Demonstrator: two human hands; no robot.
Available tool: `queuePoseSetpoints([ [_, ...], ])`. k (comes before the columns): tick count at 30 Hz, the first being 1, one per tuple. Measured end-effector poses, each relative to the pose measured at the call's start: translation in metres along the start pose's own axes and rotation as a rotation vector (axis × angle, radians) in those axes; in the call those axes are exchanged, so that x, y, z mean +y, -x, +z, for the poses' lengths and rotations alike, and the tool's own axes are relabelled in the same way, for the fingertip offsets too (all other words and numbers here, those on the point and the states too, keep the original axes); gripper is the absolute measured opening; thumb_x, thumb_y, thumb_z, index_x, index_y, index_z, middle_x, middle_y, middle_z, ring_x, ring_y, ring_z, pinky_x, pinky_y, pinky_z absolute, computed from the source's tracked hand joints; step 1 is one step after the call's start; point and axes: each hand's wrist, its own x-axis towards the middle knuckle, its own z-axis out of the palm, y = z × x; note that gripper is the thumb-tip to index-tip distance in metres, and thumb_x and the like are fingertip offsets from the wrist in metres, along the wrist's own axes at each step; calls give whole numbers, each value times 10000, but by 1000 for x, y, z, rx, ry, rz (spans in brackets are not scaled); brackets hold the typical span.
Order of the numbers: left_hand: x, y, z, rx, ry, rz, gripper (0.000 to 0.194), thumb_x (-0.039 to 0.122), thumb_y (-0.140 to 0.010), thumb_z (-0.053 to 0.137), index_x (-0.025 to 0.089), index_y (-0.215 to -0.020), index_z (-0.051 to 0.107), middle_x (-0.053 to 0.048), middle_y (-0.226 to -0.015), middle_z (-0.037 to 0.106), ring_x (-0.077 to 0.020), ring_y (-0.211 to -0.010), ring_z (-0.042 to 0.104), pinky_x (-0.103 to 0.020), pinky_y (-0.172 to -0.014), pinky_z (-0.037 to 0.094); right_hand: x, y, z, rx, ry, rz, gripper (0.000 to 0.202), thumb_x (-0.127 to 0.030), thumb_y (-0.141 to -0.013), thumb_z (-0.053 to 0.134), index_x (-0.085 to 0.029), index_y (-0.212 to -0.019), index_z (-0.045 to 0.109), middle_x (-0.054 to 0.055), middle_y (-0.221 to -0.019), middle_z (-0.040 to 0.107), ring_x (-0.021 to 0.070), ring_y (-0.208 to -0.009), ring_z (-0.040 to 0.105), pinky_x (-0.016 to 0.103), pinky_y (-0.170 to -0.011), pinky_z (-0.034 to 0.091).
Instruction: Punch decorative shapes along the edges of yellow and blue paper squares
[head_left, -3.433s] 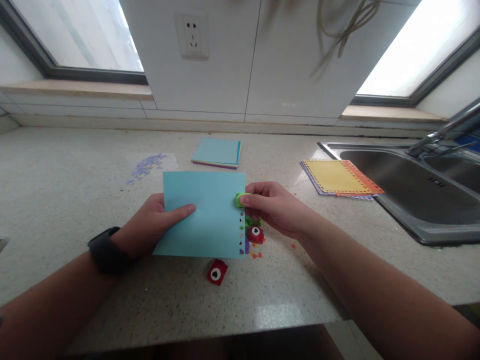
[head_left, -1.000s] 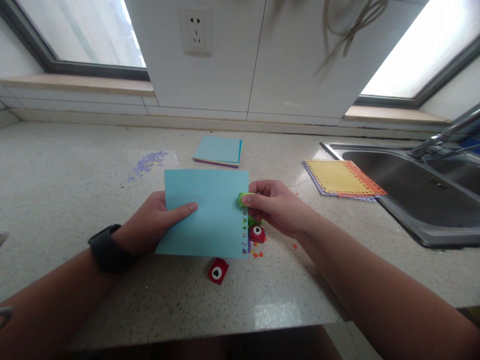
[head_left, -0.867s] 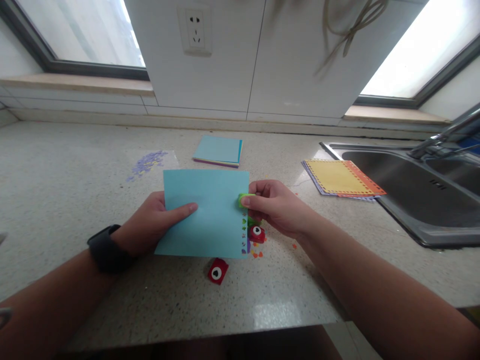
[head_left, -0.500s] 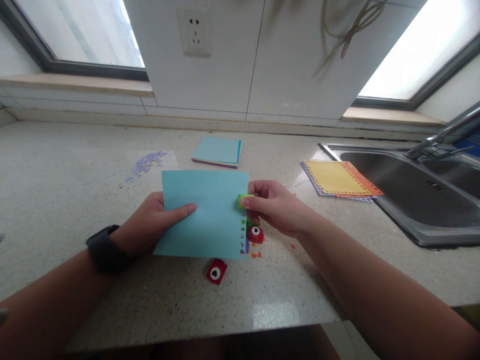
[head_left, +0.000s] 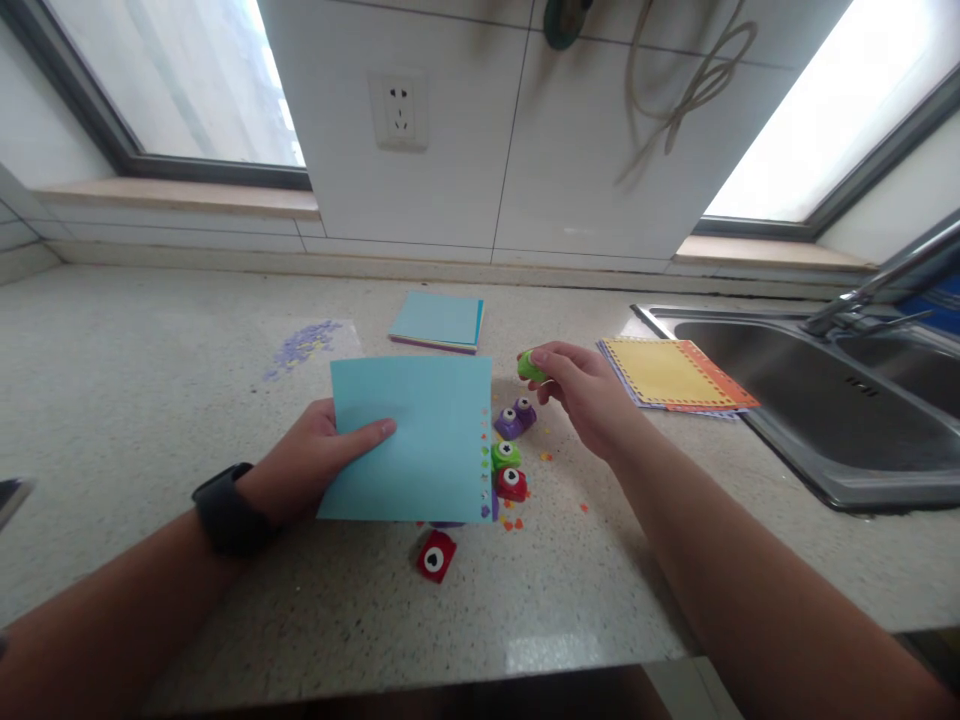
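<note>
My left hand grips the left edge of a light blue sheet, thumb on top. Small punched shapes run down the sheet's right edge. Pinched in my right hand, off to the right of the sheet, is a green punch. Between the sheet and my right forearm sit purple punches, a second green punch and a red punch. Another red punch lies below the sheet's bottom edge, near a purple thing mostly hidden under the sheet.
A stack of coloured paper lies behind the sheet, with purple confetti to its left. At right, punched yellow and orange sheets overlap the rim of the steel sink. Orange scraps dot the counter.
My right hand has moved away from the sheet's right edge, up and to the right, taking the green punch off the paper. The purple punches and second green punch are now more exposed.
</note>
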Motion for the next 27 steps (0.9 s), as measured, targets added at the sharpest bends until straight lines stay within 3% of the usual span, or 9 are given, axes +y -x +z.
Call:
queuePoseSetpoints([
  [3,0,0,0,-21,12,17,496,389,-771,833,236,-1230,727,-120,-1152,793,-364,-1000,760,-472,-846,634,11,-8,-6,86,235,-48,285,-470,-861,680,-189,-884,716,50,-845,687,177,-748,576,338,-698,450],
  [7,-3,-1,-2,-47,41,42,539,374,-780,833,200,-1272,698,-132,-1212,770,-344,-1023,755,-479,-911,613,24,-15,-10,86,471,-99,280,-443,-897,650,-190,-971,743,85,-934,742,218,-841,638,379,-793,467],
  [12,-7,-4,-5,-103,108,54,545,335,-793,830,168,-1291,682,-150,-1209,769,-342,-1051,747,-514,-986,571,32,-19,-11,51,516,-97,271,-403,-916,624,-176,-994,750,103,-994,761,231,-876,664,375,-796,477],
  [17,-7,-4,-4,-109,143,53,536,333,-789,834,160,-1276,692,-157,-1204,769,-345,-1057,745,-519,-997,563,33,-19,-12,-34,633,-108,299,-413,-935,592,-178,-947,778,100,-851,755,246,-785,660,381,-738,475],
  [21,-6,-4,-3,-100,147,51,529,335,-784,836,167,-1267,702,-160,-1182,777,-350,-1049,748,-515,-970,578,32,-20,-14,-92,769,-135,302,-398,-942,585,-199,-886,806,126,-984,770,273,-908,677,405,-838,481],
  [27,-5,-3,-2,-81,129,56,528,353,-773,840,169,-1250,713,-165,-1179,777,-361,-1043,749,-517,-930,598,33,-22,-17,-118,904,-139,312,-397,-958,581,-258,-810,819,105,-925,777,293,-959,665,479,-987,422],
])
